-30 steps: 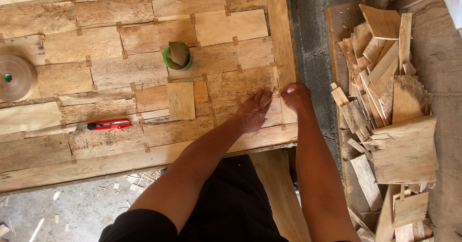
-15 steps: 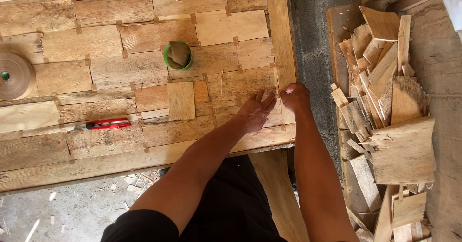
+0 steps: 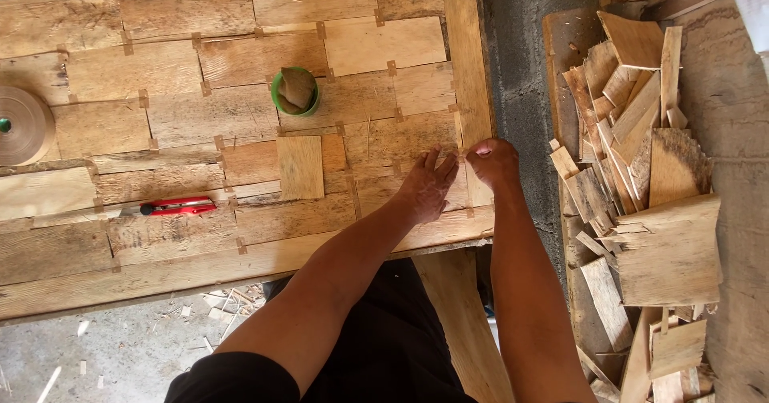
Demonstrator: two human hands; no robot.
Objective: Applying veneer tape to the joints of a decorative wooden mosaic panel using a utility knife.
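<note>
Veneer sheet [image 3: 240,114] under both hands' grip.

packages: none | labels: none | signs: none | screens: none | view: bare wood sheets and scrap only

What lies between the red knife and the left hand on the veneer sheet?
In the head view, a loose rectangular veneer piece lies between the red knife and the left hand.
</note>
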